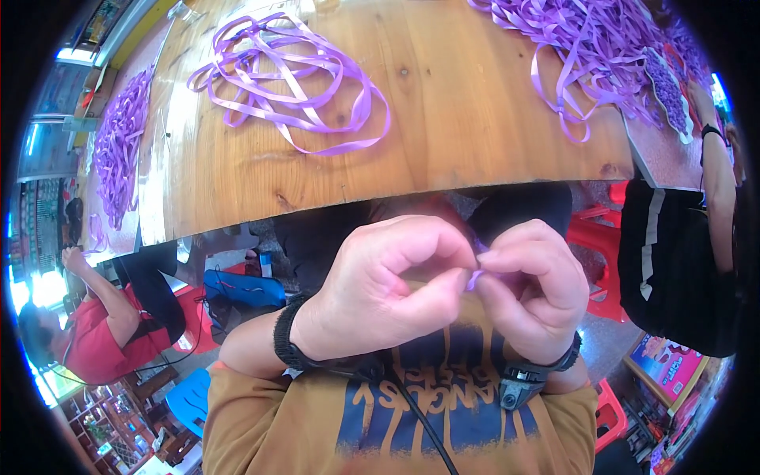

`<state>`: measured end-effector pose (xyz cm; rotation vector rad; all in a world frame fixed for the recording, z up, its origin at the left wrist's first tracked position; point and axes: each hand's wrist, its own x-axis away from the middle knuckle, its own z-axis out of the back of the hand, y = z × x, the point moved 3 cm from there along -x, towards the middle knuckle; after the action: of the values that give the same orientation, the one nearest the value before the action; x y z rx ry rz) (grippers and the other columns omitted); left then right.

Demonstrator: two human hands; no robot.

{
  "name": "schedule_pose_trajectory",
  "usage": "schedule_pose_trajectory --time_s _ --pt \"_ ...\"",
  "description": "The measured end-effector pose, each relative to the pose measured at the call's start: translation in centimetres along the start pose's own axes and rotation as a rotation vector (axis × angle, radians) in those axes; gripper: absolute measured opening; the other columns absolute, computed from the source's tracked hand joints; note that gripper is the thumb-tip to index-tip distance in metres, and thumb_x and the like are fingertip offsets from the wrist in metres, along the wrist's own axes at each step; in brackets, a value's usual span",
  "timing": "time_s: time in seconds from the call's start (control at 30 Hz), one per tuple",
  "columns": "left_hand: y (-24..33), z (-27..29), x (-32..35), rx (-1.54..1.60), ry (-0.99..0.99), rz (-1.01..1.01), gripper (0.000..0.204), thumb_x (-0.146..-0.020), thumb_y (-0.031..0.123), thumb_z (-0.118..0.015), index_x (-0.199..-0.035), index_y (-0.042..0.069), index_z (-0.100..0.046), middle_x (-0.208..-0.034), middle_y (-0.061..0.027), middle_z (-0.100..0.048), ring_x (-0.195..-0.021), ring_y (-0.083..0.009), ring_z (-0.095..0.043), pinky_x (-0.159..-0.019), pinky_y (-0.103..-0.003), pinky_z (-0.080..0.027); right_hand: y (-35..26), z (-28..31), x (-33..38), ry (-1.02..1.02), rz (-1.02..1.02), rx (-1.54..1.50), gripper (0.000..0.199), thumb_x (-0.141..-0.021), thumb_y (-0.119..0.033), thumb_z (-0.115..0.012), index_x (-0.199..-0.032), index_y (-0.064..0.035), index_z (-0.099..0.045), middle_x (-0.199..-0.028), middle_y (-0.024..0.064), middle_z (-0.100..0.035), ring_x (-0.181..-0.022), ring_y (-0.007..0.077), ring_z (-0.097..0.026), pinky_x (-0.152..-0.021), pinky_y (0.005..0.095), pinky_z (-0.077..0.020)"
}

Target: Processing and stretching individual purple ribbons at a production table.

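Most of a small purple ribbon piece (475,275) is hidden inside the pinched fingertips of the left hand (384,289) and right hand (532,289). The ribbon heap (602,47) is cut off at the top edge.

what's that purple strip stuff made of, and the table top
The loose purple ribbon on the table looks like thin satin or plastic ribbon: flat, floppy loops with a soft sheen. The small purple piece pinched between the left hand and right hand seems the same, though mostly hidden. The table top looks like varnished wood: visible grain, knots, a glossy amber finish.
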<state>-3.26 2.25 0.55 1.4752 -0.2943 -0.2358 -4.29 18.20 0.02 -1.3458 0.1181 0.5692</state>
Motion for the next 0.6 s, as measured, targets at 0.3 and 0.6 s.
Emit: schedule_pose_trajectory --time_s 0.3,0.6 --pt "-0.41 0.27 0.10 -0.106 0.056 -0.090 0.006 -0.071 -0.001 -0.057 -0.077 0.000 -0.057 -0.073 -0.0047 -0.057 -0.065 -0.0113 -0.052 -0.058 -0.024 -0.041 -0.35 -0.04 -0.02 -0.087 -0.051 0.056 0.019 -0.066 0.002 -0.071 -0.082 -0.0030 -0.061 -0.064 0.0044 -0.054 -0.051 0.0132 -0.048 -0.046 0.0226 -0.0356" --pt "-0.42 0.51 0.28 -0.092 0.048 -0.081 0.008 -0.071 -0.002 -0.055 -0.078 0.000 -0.056 -0.075 -0.0050 -0.056 -0.066 -0.0115 -0.051 -0.059 -0.023 -0.041 -0.35 0.03 -0.31 -0.121 -0.105 0.010 0.018 -0.065 0.002 -0.069 -0.080 -0.0036 -0.061 -0.060 0.0060 -0.055 -0.049 0.0165 -0.052 -0.043 0.0261 -0.0377"
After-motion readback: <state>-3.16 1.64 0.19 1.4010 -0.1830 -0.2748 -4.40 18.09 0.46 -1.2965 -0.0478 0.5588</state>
